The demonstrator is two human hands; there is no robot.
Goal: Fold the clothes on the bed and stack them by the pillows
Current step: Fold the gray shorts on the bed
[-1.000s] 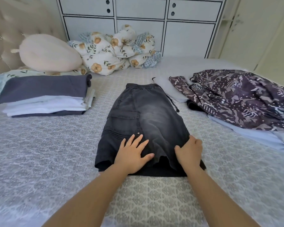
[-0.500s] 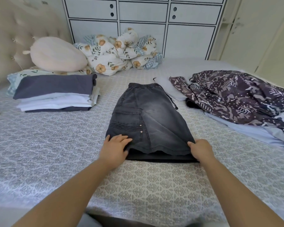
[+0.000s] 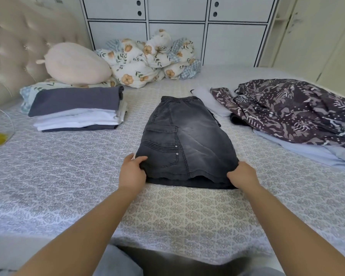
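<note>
**Both hands on the hem, with the fold yet to be made**

The left hand (image 3: 132,172) has its fingers curled over the near left corner of the dark grey denim cargo shorts (image 3: 185,144), thumb side tucked at the hem. The right hand (image 3: 242,176) pinches the near right corner the same way. So both hands are closed on the cloth, none of it lifted as far as I can see. The shorts lie flat in the middle of the grey patterned bedspread (image 3: 68,176), already doubled leg over leg, waistband pointing away towards the cupboards.

The risk, as I judge it, lies in the two layers. If either hand has caught only the upper leg, the lower one will stay behind when the hem is carried up to the waistband, and the fold will come out skewed. Heavy denim may also spring open at the crease.

Further out, the neat pile of folded grey and white garments (image 3: 78,110) waits to the left, beside the cream oval plush pillow (image 3: 76,64). A lopsided bundle set on top could slide off. To the right, the rumpled dark patterned shirt (image 3: 299,112) lies close; a loose drawstring might snag it.
</note>
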